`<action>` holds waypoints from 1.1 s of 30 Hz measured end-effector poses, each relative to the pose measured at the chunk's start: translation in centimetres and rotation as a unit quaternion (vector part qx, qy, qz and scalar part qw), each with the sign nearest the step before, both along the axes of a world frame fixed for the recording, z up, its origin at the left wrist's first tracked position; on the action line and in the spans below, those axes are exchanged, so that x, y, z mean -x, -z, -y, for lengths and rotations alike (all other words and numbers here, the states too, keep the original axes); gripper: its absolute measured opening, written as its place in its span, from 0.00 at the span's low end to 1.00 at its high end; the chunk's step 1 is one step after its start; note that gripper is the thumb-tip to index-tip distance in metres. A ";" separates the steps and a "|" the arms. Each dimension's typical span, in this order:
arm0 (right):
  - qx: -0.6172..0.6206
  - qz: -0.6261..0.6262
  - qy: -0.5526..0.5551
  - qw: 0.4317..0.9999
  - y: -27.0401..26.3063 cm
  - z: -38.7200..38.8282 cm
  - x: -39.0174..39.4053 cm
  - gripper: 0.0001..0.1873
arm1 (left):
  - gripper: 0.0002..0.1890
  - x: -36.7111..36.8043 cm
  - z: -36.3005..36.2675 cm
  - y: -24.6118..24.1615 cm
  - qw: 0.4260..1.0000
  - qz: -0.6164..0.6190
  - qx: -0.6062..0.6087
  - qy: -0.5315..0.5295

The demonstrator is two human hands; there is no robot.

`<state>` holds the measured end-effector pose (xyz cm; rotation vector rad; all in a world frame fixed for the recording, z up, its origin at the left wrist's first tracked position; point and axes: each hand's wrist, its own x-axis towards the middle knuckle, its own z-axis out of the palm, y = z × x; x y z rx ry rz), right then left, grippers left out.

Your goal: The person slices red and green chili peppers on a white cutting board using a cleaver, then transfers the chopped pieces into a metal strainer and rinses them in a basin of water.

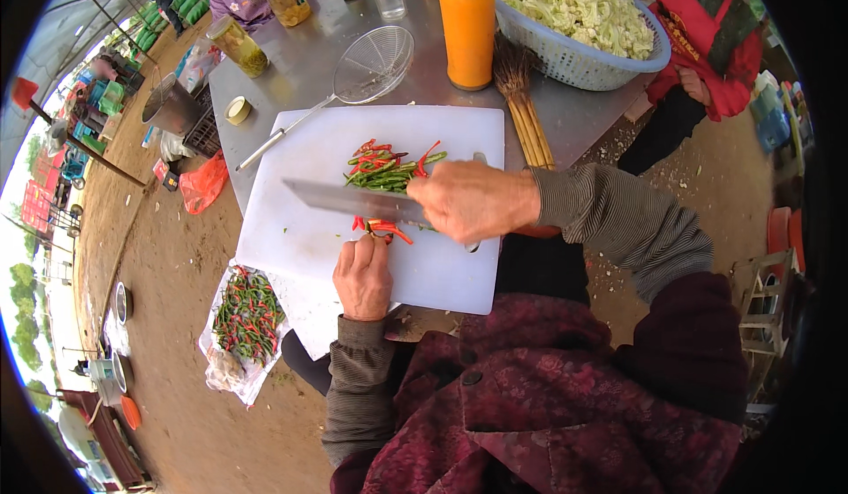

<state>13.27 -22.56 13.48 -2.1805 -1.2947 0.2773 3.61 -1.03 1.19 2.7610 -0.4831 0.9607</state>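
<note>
My right hand [474, 201] is closed around the handle of a cleaver [358, 201], whose blade, slightly blurred, spans leftward over a white plastic cutting board [437, 275]. Near the board's front edge, my left hand [363, 275] has its fingers curled at the stem ends of a few red chili peppers [389, 229], just on the near side of the blade. Beyond the blade lies a heap of cut green and red chilies [384, 170]. The cleaver's handle is mostly hidden in my right fist.
Behind the board are a wire skimmer [374, 63], an orange thermos [467, 30], a bamboo brush [527, 109] and a blue basket [576, 66] of cut cauliflower. Jars stand at the back left. A bag of chilies [246, 315] lies below left. Two people are across the metal table [298, 50].
</note>
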 end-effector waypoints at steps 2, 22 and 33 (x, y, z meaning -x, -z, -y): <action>0.047 0.011 -0.025 0.998 0.4 -0.2 0.7 0.07 | 0.11 0.0 0.0 -0.1 1.000 -0.003 0.003 0.002; -0.077 -0.188 0.083 0.976 3.3 -6.2 -3.1 0.08 | 0.09 -0.9 -0.6 -0.2 0.999 -0.006 0.036 0.021; 0.080 0.147 0.167 0.972 1.5 3.1 -5.0 0.07 | 0.11 -3.3 -7.3 -4.1 0.993 -0.001 0.109 -0.043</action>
